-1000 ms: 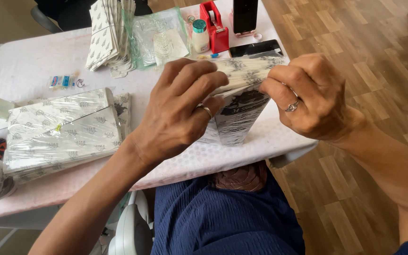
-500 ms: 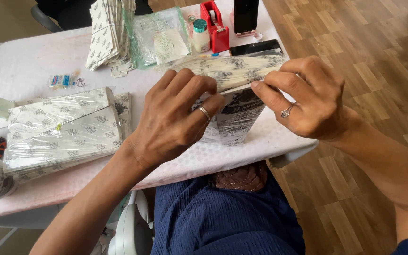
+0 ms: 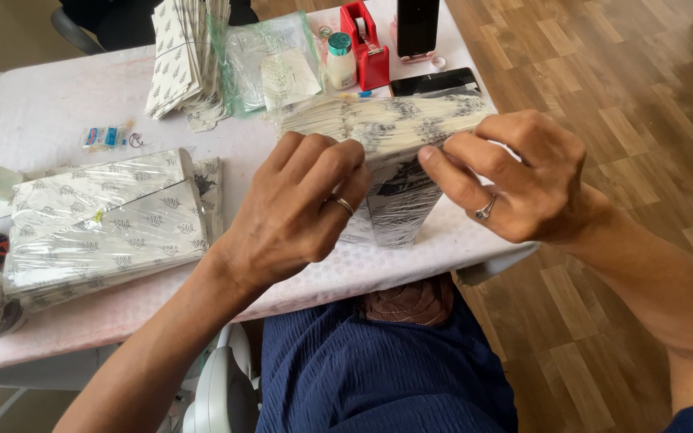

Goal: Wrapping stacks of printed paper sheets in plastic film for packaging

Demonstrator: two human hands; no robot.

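Wood-plank flooring runs along the right side, and a surface (image 3: pixel 58 112) covered in pale pink cloth fills the left and centre, seen from above by the seated person in dark blue clothing. On the left of the surface lies a finished plastic-wrapped bundle (image 3: pixel 102 224) of patterned white sheets. At the far edge sit a loose stack of patterned sheets (image 3: pixel 182 60), a clear plastic bag (image 3: pixel 270 56), a red tape dispenser (image 3: pixel 366 40), a small white bottle (image 3: pixel 340 60) with a green cap, and a dark phone (image 3: pixel 435 82) lying flat. Near the front edge, in the middle, both hands grip a second bundle (image 3: pixel 387 132) of the same sheets, wrapped in clear film. The left hand (image 3: pixel 298 212), wearing a ring, curls its fingers over the bundle's near side; the right hand (image 3: pixel 523 180), also ringed, pinches the film at the top edge, just beside the left fingertips. Both hands are closed on the bundle, close together. Doing this well seems to call for pulling the film taut and flat against the stack while the left hand keeps the sheets squared and steady.
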